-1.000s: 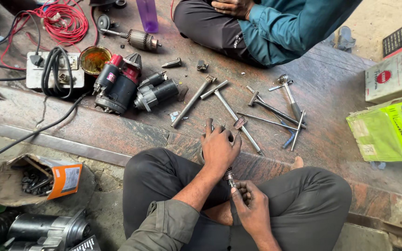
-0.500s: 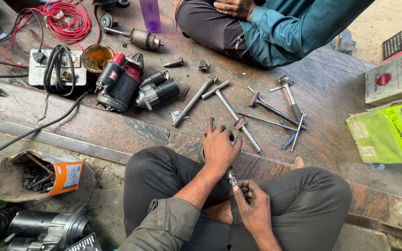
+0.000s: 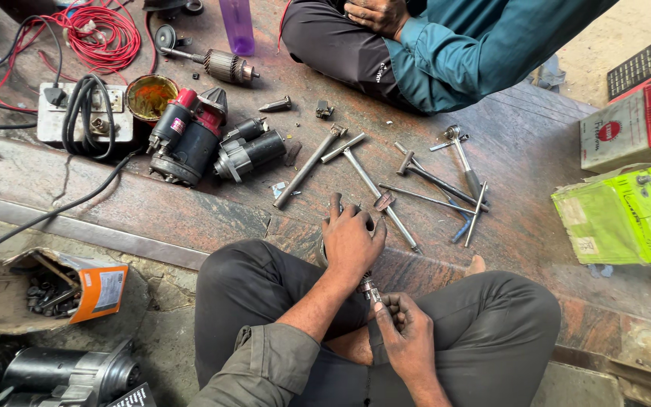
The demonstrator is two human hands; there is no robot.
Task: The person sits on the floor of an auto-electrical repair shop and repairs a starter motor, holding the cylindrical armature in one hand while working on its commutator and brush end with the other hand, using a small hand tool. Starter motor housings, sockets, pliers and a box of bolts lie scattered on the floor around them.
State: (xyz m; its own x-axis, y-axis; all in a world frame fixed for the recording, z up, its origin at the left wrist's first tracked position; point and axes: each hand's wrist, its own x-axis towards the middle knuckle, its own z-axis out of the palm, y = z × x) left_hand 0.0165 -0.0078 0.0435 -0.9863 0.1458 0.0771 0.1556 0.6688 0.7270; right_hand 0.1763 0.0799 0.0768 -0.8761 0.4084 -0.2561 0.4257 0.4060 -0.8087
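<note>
I sit cross-legged at the edge of a reddish stone slab [image 3: 536, 188]. My left hand [image 3: 351, 240] lies palm down over a round metal part on the slab in front of my knees; the part is mostly hidden under the fingers. My right hand [image 3: 408, 337], lower and between my legs, grips a small metal shaft-like piece [image 3: 371, 290] that sticks up from the fist. Several long T-handle wrenches [image 3: 374, 185] lie just beyond my left hand.
Two starter motors [image 3: 205, 143] lie at the left, near a tin of grease [image 3: 151, 96], a switch box with black cable [image 3: 84, 113] and red wire [image 3: 103, 34]. Another person in a teal shirt [image 3: 446, 53] sits opposite. Green and red batteries [image 3: 627, 215] stand at the right. An orange box of bolts [image 3: 47, 290] lies lower left.
My left hand has stayed pressed on the part with small finger shifts. The right hand keeps its grip on the small piece and has barely moved.
</note>
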